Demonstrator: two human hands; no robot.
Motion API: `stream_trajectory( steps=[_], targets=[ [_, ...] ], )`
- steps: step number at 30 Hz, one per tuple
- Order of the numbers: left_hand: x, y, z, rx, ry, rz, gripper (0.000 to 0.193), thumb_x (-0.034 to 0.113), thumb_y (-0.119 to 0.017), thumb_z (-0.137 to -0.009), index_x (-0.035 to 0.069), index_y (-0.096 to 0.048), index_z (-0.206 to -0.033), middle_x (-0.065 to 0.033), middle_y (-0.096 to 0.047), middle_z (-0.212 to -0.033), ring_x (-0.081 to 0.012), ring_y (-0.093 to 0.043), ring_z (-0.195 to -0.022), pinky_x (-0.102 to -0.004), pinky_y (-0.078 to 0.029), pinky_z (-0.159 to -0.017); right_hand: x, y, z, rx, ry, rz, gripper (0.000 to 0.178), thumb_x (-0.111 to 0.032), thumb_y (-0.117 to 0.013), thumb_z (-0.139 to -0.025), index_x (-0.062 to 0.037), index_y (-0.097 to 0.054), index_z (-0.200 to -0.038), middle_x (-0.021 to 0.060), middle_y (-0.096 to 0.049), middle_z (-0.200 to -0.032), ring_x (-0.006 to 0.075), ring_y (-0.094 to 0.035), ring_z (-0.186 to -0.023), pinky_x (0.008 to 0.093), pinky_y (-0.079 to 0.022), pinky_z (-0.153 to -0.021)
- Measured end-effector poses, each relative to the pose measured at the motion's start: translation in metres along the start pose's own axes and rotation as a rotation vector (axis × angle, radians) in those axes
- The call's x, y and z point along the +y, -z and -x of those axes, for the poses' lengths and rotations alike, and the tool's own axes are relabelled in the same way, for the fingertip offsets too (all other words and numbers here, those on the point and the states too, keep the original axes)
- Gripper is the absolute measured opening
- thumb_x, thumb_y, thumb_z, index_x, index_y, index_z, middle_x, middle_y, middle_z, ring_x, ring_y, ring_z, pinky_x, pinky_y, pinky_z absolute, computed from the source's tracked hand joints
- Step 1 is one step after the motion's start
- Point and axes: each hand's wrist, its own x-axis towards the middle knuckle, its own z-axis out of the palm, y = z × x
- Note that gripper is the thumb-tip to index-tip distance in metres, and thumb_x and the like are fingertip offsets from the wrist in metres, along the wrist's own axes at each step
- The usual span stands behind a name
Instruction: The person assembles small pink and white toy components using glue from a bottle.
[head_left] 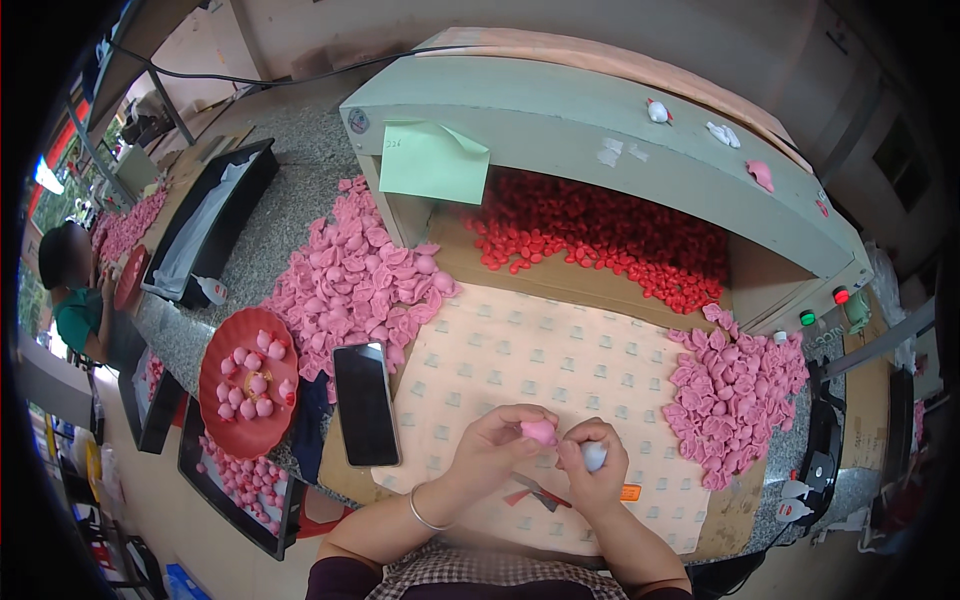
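Above the patterned cloth, my left hand [497,440] pinches a small pink rounded plastic piece [538,431] between thumb and fingers. Closed around a small whitish squeeze bottle [594,457], my right hand [603,478] is close beside it, the bottle's tip hidden by the fingers at the pink piece. Whether the tip touches the piece I cannot tell. Below the hands lies a scissors-like tool [538,493], partly hidden by my left wrist. A heap of pink pieces [345,285] lies to the left, another pink heap [735,395] to the right.
A grey-green metal housing [600,120] stands ahead, with red pieces [600,250] inside. A black phone [366,405] lies left of my hands, beside a red bowl [215,365] of pink balls. White bottles [793,510] stand at the right. Another person [75,320] sits far left.
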Motion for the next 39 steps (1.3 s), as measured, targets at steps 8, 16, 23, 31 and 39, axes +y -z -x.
stream_trajectory(
  steps=[8, 16, 23, 31, 39],
  targets=[
    [0.001, 0.001, 0.001, 0.019, -0.011, -0.078, 0.026, -0.001, -0.055, -0.075, 0.002, -0.051, -0.101, -0.0133, -0.051, -0.104, -0.0205, -0.050, -0.097, -0.0327, -0.039, -0.086, -0.012, 0.004, -0.009, -0.222, -0.646, -0.389, 0.009, -0.008, -0.051, -0.081, 0.0001, -0.050, -0.079, 0.0070, -0.053, -0.065, 0.0093, -0.048, -0.051, 0.0205, -0.040, -0.047],
    [-0.003, 0.006, -0.005, -0.030, 0.014, 0.197, 0.024, 0.003, -0.049, -0.081, 0.004, -0.049, -0.105, -0.0133, -0.052, -0.103, -0.0202, -0.050, -0.095, -0.0344, -0.039, -0.085, 0.006, 0.014, -0.004, -0.133, -0.619, -0.490, 0.006, -0.004, -0.050, -0.080, 0.0013, -0.052, -0.080, 0.0089, -0.056, -0.069, 0.0104, -0.050, -0.053, 0.0212, -0.041, -0.048],
    [-0.004, 0.004, -0.006, -0.050, 0.004, 0.203, 0.025, 0.005, -0.048, -0.082, 0.005, -0.047, -0.107, -0.0131, -0.051, -0.103, -0.0203, -0.049, -0.097, -0.0360, -0.038, -0.086, 0.000, 0.017, -0.008, -0.012, -0.545, -0.329, 0.004, -0.001, -0.054, -0.077, 0.0007, -0.054, -0.081, 0.0076, -0.056, -0.068, 0.0102, -0.053, -0.057, 0.0210, -0.044, -0.050],
    [0.004, -0.001, -0.003, 0.026, 0.097, -0.189, 0.031, 0.001, -0.053, -0.078, 0.003, -0.044, -0.107, -0.0102, -0.050, -0.102, -0.0176, -0.051, -0.093, -0.0321, -0.042, -0.084, -0.011, 0.016, -0.013, -0.030, -0.397, -0.285, 0.009, 0.000, -0.056, -0.075, 0.0007, -0.055, -0.083, 0.0061, -0.051, -0.082, 0.0100, -0.052, -0.066, 0.0206, -0.044, -0.055],
    [0.015, -0.010, -0.005, -0.053, -0.017, -0.866, 0.040, 0.005, -0.062, -0.073, 0.003, -0.044, -0.108, -0.0089, -0.051, -0.098, -0.0160, -0.052, -0.091, -0.0285, -0.044, -0.078, -0.010, 0.015, -0.018, -0.164, -0.332, -0.131, 0.012, -0.001, -0.061, -0.070, -0.0011, -0.058, -0.082, 0.0058, -0.053, -0.083, 0.0152, -0.052, -0.078, 0.0251, -0.041, -0.068]
  ],
)
